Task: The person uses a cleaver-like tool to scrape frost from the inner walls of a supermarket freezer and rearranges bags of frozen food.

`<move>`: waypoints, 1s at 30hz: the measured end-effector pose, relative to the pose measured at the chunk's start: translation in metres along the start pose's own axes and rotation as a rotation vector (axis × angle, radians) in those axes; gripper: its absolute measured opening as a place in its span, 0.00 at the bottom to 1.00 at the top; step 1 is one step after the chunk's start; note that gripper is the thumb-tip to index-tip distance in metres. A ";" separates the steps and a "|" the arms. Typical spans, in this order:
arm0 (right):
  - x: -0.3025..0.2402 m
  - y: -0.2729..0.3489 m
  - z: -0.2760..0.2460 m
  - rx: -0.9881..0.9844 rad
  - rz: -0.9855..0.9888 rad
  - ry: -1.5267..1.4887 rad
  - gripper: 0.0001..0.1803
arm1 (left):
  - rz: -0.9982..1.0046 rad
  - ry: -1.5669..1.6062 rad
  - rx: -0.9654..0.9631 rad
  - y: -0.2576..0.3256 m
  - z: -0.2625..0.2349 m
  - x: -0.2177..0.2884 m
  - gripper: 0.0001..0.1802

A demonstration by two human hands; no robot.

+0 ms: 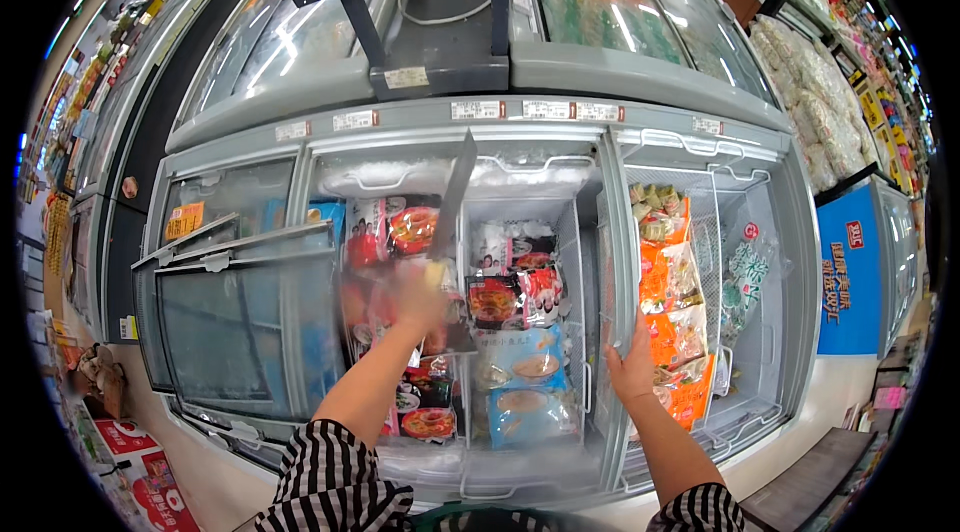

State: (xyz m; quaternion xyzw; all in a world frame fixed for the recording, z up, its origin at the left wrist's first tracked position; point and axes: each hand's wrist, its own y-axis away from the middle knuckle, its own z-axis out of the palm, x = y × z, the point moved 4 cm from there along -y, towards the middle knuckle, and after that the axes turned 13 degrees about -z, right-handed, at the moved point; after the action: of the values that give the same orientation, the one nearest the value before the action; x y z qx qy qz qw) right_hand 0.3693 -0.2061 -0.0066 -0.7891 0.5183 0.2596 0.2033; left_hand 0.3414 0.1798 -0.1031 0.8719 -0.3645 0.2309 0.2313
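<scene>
My left hand (412,300), smeared by motion, is closed on a knife-like tool (456,194) above the open middle of a chest freezer. Its long metal blade points away from me, and a yellowish handle end shows at my fingers. Beneath lie red and black food packs (412,229) in a wire basket; beside them are more dark packs (515,298) and pale blue bags (525,417). Frost (390,175) coats the far inner wall. My right hand (632,370) grips the edge of an upright sliding door frame (618,262), next to orange bags (672,277).
Glass lids (240,332) stand tilted and overlapping at the left. White wire baskets (712,262) divide the right compartment, where a clear green-printed bag (745,277) lies. Further freezers (620,12) back onto this one. A blue panel (848,277) stands to the right.
</scene>
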 end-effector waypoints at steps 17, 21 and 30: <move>0.004 0.001 0.000 0.009 0.005 0.032 0.45 | 0.118 0.222 0.041 0.018 -0.003 0.010 0.17; -0.001 -0.002 0.002 -0.039 0.071 -0.022 0.45 | -0.363 0.106 -0.096 0.016 0.011 0.002 0.16; 0.002 -0.001 -0.001 0.007 0.000 0.024 0.46 | -0.018 0.085 0.008 0.017 0.002 0.020 0.13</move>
State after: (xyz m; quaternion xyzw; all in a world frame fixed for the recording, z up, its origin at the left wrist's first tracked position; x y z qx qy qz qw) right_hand 0.3708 -0.2082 -0.0072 -0.7915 0.5217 0.2483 0.1995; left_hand 0.3414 0.1571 -0.0894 0.8655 -0.3457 0.2671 0.2451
